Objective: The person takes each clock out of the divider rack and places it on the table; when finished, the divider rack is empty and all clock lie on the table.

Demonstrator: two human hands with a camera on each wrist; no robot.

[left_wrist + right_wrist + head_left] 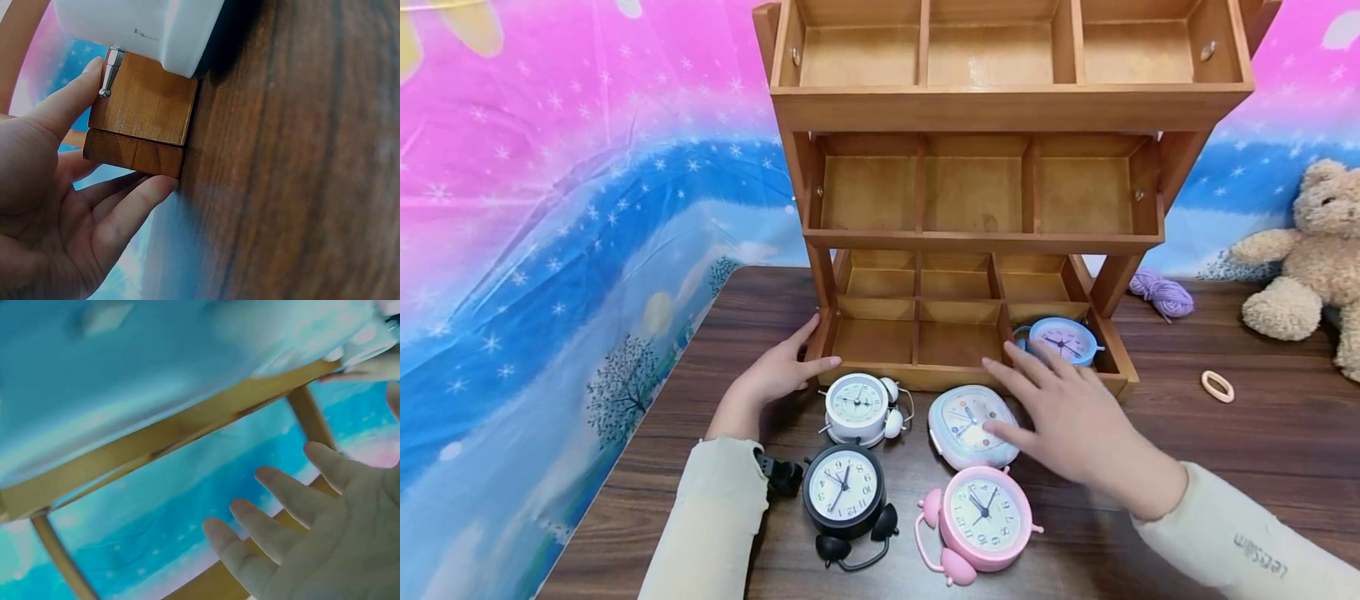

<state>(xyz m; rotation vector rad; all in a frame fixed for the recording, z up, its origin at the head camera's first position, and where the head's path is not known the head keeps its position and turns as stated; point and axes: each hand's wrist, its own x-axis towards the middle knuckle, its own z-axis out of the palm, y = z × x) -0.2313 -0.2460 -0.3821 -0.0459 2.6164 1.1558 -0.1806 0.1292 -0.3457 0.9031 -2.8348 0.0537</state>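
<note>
At the lower left corner of the wooden shelf [880,379], my left hand [775,367] holds the corner between thumb and fingers. In the left wrist view the thumb is beside a clock's metal foot [111,72]. My right hand [1067,417] hovers with fingers spread over the edge of a rounded pale blue and white clock [966,425], apparently without gripping it. A blue alarm clock [1063,342] lies in the shelf's bottom right compartment, partly behind the right fingers. On the table lie a white twin-bell clock [856,407], a black one [844,492] and a pink one [985,517].
Middle [985,242] and upper [1015,108] tiers of the shelf overhang the bottom one. Right of the shelf are a purple yarn skein [1161,293], a small wooden ring [1217,387] and a teddy bear [1330,250]. A printed cloth [587,208] hangs behind the dark wooden table [1187,450].
</note>
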